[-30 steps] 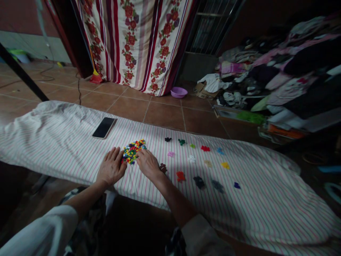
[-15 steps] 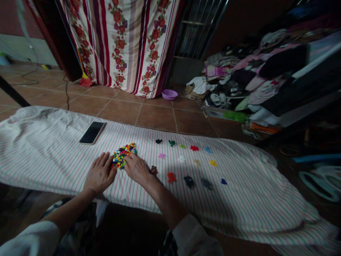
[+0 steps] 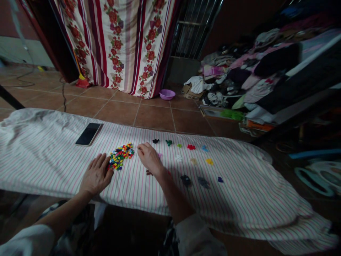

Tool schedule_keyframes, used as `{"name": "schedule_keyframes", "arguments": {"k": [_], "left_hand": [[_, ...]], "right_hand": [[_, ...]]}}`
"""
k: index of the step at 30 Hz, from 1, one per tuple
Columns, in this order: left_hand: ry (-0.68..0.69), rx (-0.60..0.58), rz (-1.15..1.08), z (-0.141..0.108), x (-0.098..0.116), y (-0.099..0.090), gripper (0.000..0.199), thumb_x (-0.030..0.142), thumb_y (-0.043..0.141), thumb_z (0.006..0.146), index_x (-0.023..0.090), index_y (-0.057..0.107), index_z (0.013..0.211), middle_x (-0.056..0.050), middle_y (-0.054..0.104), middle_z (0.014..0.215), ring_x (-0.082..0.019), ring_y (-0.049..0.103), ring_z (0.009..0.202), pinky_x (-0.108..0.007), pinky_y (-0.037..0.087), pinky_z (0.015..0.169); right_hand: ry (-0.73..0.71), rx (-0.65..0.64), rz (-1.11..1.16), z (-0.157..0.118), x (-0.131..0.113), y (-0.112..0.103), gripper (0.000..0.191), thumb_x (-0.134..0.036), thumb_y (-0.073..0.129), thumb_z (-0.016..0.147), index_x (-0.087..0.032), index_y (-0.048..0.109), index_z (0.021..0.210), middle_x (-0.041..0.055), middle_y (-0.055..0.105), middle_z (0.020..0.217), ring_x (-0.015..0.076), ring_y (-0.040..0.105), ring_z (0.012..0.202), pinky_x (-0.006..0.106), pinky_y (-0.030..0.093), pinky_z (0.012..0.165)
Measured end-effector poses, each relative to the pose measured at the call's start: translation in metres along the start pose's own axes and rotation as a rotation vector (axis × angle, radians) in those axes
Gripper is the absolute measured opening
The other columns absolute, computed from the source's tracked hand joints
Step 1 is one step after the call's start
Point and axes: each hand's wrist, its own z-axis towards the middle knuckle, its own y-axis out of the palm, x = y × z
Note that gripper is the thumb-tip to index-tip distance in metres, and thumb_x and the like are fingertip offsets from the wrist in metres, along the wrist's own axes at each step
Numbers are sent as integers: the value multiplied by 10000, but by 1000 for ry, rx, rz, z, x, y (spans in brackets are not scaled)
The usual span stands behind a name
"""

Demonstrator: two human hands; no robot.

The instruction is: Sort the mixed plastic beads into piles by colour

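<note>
A mixed pile of small coloured plastic pieces (image 3: pixel 121 155) lies on the striped cloth. My left hand (image 3: pixel 97 174) rests flat at the pile's left edge, fingers stretched out and holding nothing. Just right of the pile, my right hand (image 3: pixel 149 156) is pinched closed; a tiny dark speck shows at its fingertips, too small to name. Around it are single-colour clusters: black pieces (image 3: pixel 156 141), dark green pieces (image 3: pixel 168 142), red pieces (image 3: pixel 191 147), white pieces (image 3: pixel 178 158) and yellow pieces (image 3: pixel 209 161). The hand and forearm partly cover the pink, brown and orange clusters.
A phone (image 3: pixel 88 134) lies on the cloth left of the pile. Grey pieces (image 3: pixel 204 182) and dark blue pieces (image 3: pixel 220 179) sit toward the right. Beyond the covered surface are a tiled floor, a purple basin (image 3: pixel 167 94), a floral curtain (image 3: pixel 117 46) and heaped clothes (image 3: pixel 239 74).
My right hand has left the pile and moved right, toward the sorted clusters, its fingers pinched. The left hand stays beside the pile. The view has shifted slightly.
</note>
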Motion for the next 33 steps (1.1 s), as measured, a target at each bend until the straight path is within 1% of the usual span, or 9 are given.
{"name": "schedule_keyframes", "arguments": {"k": [3, 7, 11, 14, 19, 21, 25, 30, 33], "left_hand": [[0, 0, -12, 0, -1, 0, 517, 405, 376, 896, 106, 498, 1300, -195, 515, 1386, -323, 394, 1367, -500, 378, 1083], [16, -12, -19, 0, -1, -1, 507, 399, 388, 887, 131, 486, 1306, -176, 535, 1370, -316, 387, 1374, -510, 375, 1086], [-1, -6, -31, 1, 1, -2, 498, 393, 391, 886, 136, 494, 1300, -175, 533, 1372, -309, 384, 1378, -500, 374, 1093], [-14, -9, -47, 1, 2, -2, 495, 385, 389, 885, 143, 496, 1303, -172, 535, 1371, -307, 382, 1379, -511, 373, 1095], [-41, -26, -41, 2, 2, -4, 512, 404, 386, 886, 126, 506, 1299, -180, 515, 1392, -309, 390, 1373, -497, 378, 1095], [-46, -33, -44, 2, 2, -4, 517, 412, 384, 887, 122, 511, 1296, -180, 512, 1396, -308, 388, 1374, -493, 375, 1099], [-45, -23, -38, 2, 2, -3, 520, 417, 378, 887, 125, 509, 1297, -176, 517, 1391, -305, 394, 1370, -490, 374, 1100], [-37, -12, -14, 2, 1, -2, 516, 421, 374, 891, 133, 505, 1298, -169, 520, 1389, -302, 406, 1363, -476, 379, 1096], [-42, -16, -19, 2, 1, -1, 516, 421, 379, 887, 142, 500, 1304, -165, 516, 1395, -304, 406, 1363, -485, 383, 1092]], "right_hand": [[82, 140, 79, 6, 23, -6, 226, -96, 488, 842, -183, 678, 929, 64, 663, 943, 161, 624, 870, 278, 480, 844], [264, 336, 233, 10, 54, -12, 217, -151, 504, 794, -203, 680, 909, 37, 703, 915, 157, 653, 833, 284, 509, 829], [453, 440, 414, 9, 84, -17, 237, -240, 522, 782, -191, 666, 963, 49, 726, 929, 163, 685, 859, 272, 526, 813], [523, 489, 458, 6, 105, -21, 277, -274, 533, 777, -195, 659, 1010, 61, 732, 962, 174, 695, 896, 290, 536, 821], [599, 475, 411, -4, 131, -34, 339, -300, 550, 778, -171, 672, 1067, 90, 737, 1000, 199, 698, 950, 314, 541, 847], [637, 443, 356, -8, 137, -40, 355, -286, 548, 780, -160, 680, 1084, 102, 737, 1011, 209, 696, 964, 321, 534, 869], [685, 358, 276, -14, 144, -46, 357, -236, 554, 779, -147, 686, 1098, 108, 731, 1049, 189, 693, 974, 296, 516, 892], [651, 300, 216, -14, 148, -42, 293, -193, 549, 771, -166, 717, 1010, 84, 746, 972, 181, 703, 935, 263, 523, 840], [624, 277, 181, -12, 152, -39, 284, -196, 533, 790, -178, 714, 1009, 83, 747, 963, 189, 704, 941, 280, 523, 849]]}}
